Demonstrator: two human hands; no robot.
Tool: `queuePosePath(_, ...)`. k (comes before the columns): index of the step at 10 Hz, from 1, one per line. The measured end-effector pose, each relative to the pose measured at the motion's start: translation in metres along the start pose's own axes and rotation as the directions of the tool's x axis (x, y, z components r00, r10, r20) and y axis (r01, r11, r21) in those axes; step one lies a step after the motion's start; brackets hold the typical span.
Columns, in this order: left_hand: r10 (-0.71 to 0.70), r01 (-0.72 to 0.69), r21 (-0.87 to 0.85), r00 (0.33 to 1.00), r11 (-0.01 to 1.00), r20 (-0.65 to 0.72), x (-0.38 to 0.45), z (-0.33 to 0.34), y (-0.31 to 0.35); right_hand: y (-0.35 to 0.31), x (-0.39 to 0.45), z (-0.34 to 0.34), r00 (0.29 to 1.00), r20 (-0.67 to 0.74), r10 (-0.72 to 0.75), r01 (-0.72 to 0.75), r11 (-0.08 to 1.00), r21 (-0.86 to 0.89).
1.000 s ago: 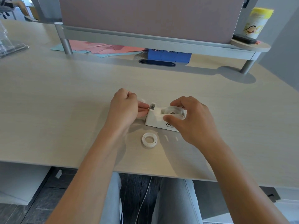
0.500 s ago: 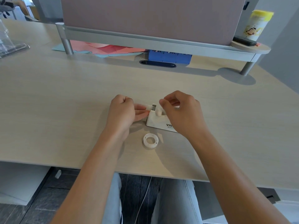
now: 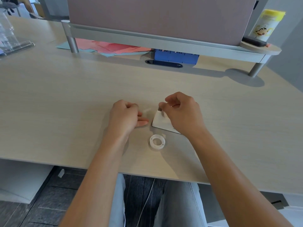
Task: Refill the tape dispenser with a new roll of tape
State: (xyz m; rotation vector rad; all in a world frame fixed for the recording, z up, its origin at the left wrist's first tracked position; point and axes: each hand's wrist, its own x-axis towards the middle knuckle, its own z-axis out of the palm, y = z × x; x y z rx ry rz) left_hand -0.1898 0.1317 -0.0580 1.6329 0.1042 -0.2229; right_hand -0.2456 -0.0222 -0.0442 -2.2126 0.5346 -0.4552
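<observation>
Fingers of the left hand [image 3: 125,117] were curled loosely, thumb and forefinger pinching a short, blurred strip of clear tape [image 3: 146,110] that stuck out to the right; two fingers [image 3: 143,123] lay extended on the desk [image 3: 65,99]. Right hand [image 3: 182,112] had its fingertips [image 3: 161,106] pinched together at the cutter end of the white tape dispenser [image 3: 158,121]; whether they gripped tape or only pressed on the cutter could not be told. The hand covered most of the dispenser, so the seated roll was hidden.

Dispenser stood on the desk just right of the left hand. A white ring, apparently the spent core [image 3: 157,141], lay flat on the desk just in front of it, apart from both hands.

Judged step: severing or anchoring the tape end at the blade; refill looked nearly complete.

Risks, judged:
- loose end could drop back onto the roll if released before it stuck at the cutter;
- dispenser appeared light, so a sideways pull could drag or tip it;
- the cut strip could cling to the fingers.

Surroundings, far edge of desk: divider panel [image 3: 160,15] on a raised rail, coloured papers [image 3: 114,47], blue box [image 3: 177,55], yellow-capped canister [image 3: 265,25]. All stood well apart; nothing obstructed the work area.
</observation>
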Motion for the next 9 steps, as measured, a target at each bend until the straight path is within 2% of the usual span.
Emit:
queuePosePath(1, 0.208, -0.197, 0.155, 0.976, 0.968, -0.060, -0.008, -0.004, -0.007, 0.005, -0.005, -0.006, 0.997, -0.054, -0.062, 0.066, 0.994, 0.083)
queuePosePath(2, 0.484, -0.473, 0.410, 0.871, 0.780, 0.085, -0.032, 0.000, -0.012, 0.013, -0.013, -0.011, 0.991, -0.125, -0.057, 0.073, 0.989, 0.125)
queuePosePath(3, 0.501, -0.528, 0.489, 0.843, 0.695, 0.198, -0.047, 0.008, -0.018, 0.018, -0.024, -0.012, 0.990, -0.143, -0.011, 0.031, 0.990, 0.137)
queuePosePath(4, 0.452, -0.502, 0.511, 0.862, 0.698, 0.229, -0.048, 0.013, -0.024, 0.019, -0.033, -0.008, 0.995, -0.103, -0.013, 0.031, 0.983, 0.180)
queuePosePath(8, 0.449, -0.493, 0.438, 0.869, 0.752, 0.207, -0.022, 0.020, -0.022, 0.014, -0.011, 0.005, 0.999, -0.014, -0.038, 0.039, 0.988, 0.148)
queuePosePath(9, 0.391, -0.430, 0.457, 0.902, 0.778, 0.184, -0.025, 0.016, -0.022, 0.015, -0.014, 0.001, 0.998, -0.066, -0.013, 0.026, 0.981, 0.194)
